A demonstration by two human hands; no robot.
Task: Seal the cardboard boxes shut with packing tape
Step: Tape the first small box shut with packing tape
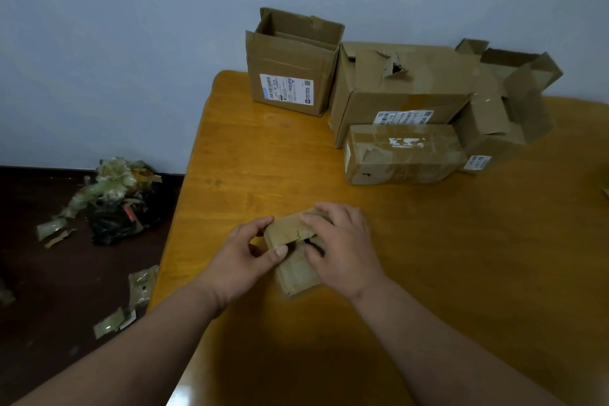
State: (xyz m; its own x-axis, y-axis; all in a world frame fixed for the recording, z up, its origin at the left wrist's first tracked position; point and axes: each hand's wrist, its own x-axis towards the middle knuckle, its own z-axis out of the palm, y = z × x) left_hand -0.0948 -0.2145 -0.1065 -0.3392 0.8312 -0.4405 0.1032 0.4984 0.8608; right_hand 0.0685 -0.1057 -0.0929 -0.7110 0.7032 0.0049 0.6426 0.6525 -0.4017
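Against a pale blue wall, the wooden tabletop (428,257) carries four worn cardboard boxes (400,89) at its far side and a small cardboard box (290,231) near its front edge. Both hands grip this small box: the left hand (244,260) pinches its left end, the right hand (342,247) curls over its top flap.

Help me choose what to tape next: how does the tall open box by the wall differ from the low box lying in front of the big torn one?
The tall box stands upright with its top flaps open; the low box lies on its side, closed. The tall box bears an intact white label; the low box shows only torn label scraps and old tape. Both are brown cardboard on the wooden table.
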